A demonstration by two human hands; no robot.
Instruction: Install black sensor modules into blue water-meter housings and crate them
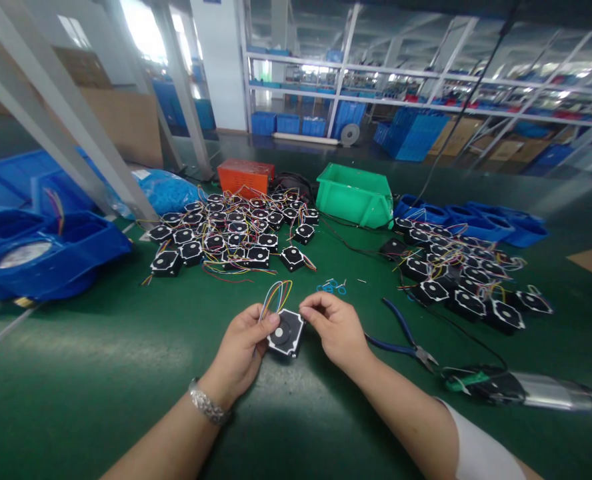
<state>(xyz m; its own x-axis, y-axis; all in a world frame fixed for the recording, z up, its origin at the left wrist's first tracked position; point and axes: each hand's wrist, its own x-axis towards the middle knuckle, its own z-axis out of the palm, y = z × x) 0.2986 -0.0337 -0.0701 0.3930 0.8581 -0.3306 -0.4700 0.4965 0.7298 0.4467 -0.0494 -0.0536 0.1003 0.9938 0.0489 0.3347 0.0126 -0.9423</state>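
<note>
A small black square motor with a grey round centre and a loop of coloured wires is held just above the green table. My left hand grips its left side, fingers closed, a metal bracelet on the wrist. My right hand pinches its upper right corner with closed fingers. A large heap of the same black motors with wires lies beyond my hands. A second group of motors spreads to the right.
Blue-handled pliers lie right of my right hand. A silver tool with a black tip rests at the right. A green bin, an orange box and blue trays ring the green table. Small blue rings lie nearby.
</note>
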